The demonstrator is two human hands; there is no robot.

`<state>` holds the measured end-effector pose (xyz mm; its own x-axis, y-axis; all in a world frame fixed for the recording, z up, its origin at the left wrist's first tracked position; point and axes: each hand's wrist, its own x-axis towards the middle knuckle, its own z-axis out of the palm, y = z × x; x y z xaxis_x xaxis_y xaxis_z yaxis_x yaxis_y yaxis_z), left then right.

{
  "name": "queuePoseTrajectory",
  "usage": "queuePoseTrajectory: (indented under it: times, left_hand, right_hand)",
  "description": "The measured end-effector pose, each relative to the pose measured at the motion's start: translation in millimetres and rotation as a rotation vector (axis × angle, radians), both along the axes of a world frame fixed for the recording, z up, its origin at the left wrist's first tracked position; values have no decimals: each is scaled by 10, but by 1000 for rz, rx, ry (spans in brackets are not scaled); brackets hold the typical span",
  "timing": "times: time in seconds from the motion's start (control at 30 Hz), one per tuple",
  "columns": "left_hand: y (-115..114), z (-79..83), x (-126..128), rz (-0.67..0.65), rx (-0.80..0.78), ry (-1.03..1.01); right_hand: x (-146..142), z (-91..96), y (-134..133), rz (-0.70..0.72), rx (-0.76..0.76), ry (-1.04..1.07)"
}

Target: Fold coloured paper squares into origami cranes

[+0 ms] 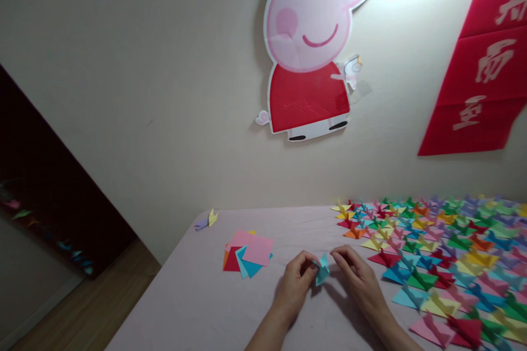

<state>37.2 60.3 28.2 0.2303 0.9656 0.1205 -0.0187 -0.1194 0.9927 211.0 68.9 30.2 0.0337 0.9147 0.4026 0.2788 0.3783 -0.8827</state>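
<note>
A light blue folded paper crane [323, 272] is pinched between the thumb and fingers of my left hand [300, 277], just above the table. Close by on its right is my right hand [357, 271], fingers curled together and tips beside the crane's upper edge. Whether those tips hold any of the paper is too small to tell. Left of my hands, a loose pile of square paper sheets [257, 250] lies flat, in pink, red, orange, yellow and blue.
Rows of colourful paper cranes [442, 279] cover the table's right side. A purple and yellow folded piece [207, 221] sits at the far left corner of the pale pink table [181, 296]. Behind it, the wall bears a cartoon pig cutout [310, 93] and a red banner [473, 77].
</note>
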Motion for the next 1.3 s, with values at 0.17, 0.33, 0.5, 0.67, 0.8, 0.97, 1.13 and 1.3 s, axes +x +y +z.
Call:
queuePoseTrajectory:
  times: [0.17,0.33,0.5,0.67,0.8,0.97,1.13,1.3]
  left_hand:
    - [-5,-15,-2,2,-6,23]
    - [-20,38,16,-27,9,44]
    - [-34,51,28,-38,2,58]
    - [-49,55,24,-44,-6,84]
    - [-50,83,21,-35,13,98]
    - [-45,79,16,3,38,108]
    - [-39,62,17,23,38,127]
    - [-41,91,24,12,62,154]
  right_hand:
    - [-4,-51,29,20,-13,-81]
    - [-33,-32,-14,17,21,-137]
    - [-39,-14,-31,34,26,-131]
    - [-36,5,-31,29,56,-180]
    - [-32,9,-27,28,54,-196]
    - [-23,-34,1,-42,42,-149]
    - [-27,-40,10,-28,13,-180]
    - [-24,-16,-11,-11,33,-193]
